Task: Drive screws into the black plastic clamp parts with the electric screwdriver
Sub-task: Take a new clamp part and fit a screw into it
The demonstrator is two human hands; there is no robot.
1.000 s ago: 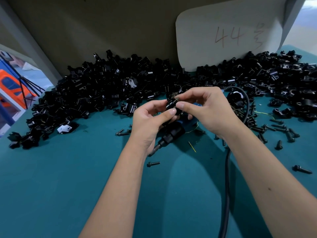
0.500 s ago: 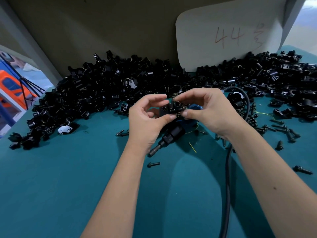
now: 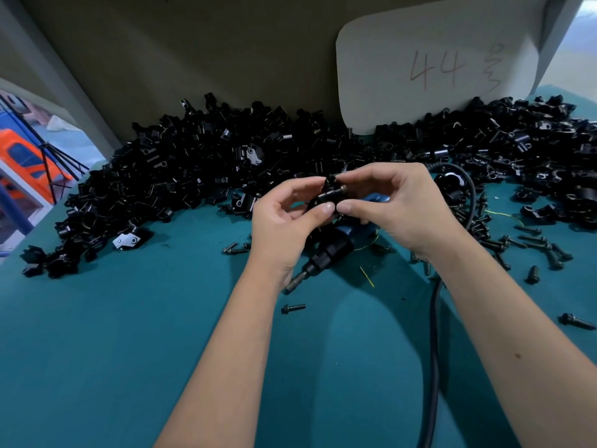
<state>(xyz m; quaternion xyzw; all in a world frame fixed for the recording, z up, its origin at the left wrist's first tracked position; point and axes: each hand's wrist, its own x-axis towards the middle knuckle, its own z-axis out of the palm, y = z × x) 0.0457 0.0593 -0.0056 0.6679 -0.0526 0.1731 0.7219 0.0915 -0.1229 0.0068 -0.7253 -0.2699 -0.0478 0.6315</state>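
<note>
- the left hand [image 3: 284, 221] and the right hand [image 3: 400, 205] meet over the middle of the table, both pinching one black plastic clamp part [image 3: 329, 196] between curled thumb and forefinger; the two thumb tips nearly touch under it.
- the other fingers of each hand are loosely curled behind the pinch.
- the clamp part sits just above the electric screwdriver [image 3: 326, 250], which lies flat on the green table [image 3: 113, 350], untouched, its metal bit end pointing near and left.
- compared with half a second ago, the left forefinger has come down onto the top of the part, where it was lifted clear, and the part is hidden more by the fingertips; the screwdriver has not moved.
- the part is small, glossy and knobbly, with a short barrel shape across its front; whether a screw is seated in it cannot be told.
- a large heap of clamp parts [image 3: 193, 176] runs along the far edge, shiny black and jumbled.
- loose black screws [image 3: 533, 244] lie scattered to the right, and one screw [image 3: 293, 308] lies near the bit end.
- a thick black cable [image 3: 434, 350] runs from near toward the tool under the right forearm.
- a pale rounded card [image 3: 436, 63] marked 44 leans against the dull back wall.
</note>
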